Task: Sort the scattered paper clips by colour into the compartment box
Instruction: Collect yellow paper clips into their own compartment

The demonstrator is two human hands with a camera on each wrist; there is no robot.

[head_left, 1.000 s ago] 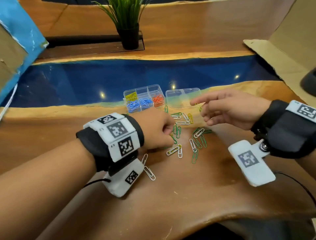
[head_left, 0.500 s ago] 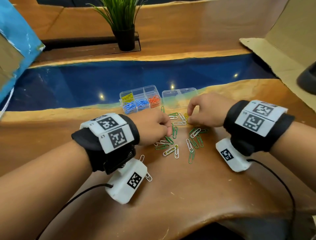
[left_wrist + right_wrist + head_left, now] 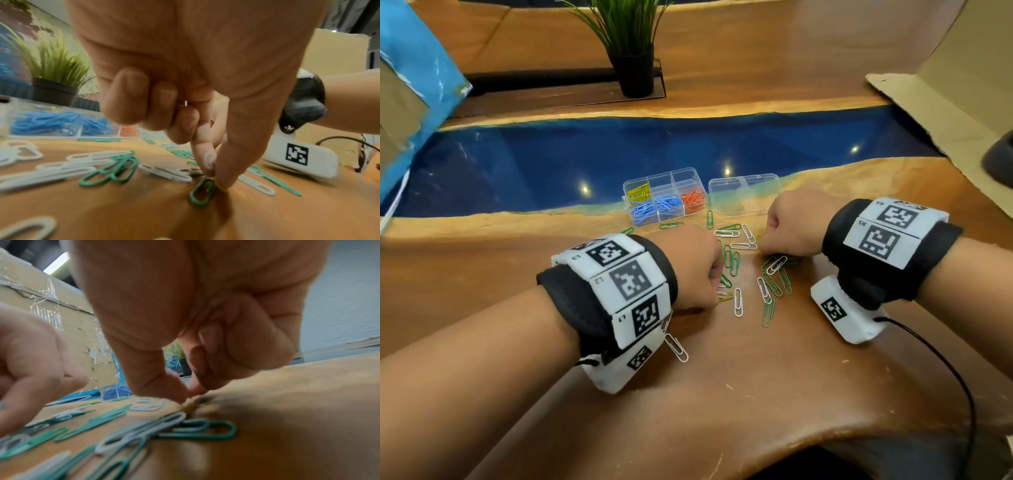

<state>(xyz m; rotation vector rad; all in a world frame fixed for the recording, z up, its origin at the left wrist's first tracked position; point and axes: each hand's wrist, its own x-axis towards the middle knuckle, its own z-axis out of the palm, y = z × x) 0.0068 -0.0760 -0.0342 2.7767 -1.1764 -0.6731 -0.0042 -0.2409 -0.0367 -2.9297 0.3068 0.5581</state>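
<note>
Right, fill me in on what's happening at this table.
A person is sorting paper clips by colour into a clear compartment box, which already holds yellow, blue and orange clips. Green and white clips still lie scattered on the wooden table. The left hand pinches at a yellow clip lying against a green clip. The right hand is down on the pile too, fingers closing on what looks like another yellow clip. Neither clip is lifted yet.

Bare forearms; each wrist wears a black wristband (image 3: 893, 253) with white square-coded marker tiles (image 3: 628, 279); white camera module (image 3: 842, 313) beneath, trailing a black cable (image 3: 959, 383).
</note>
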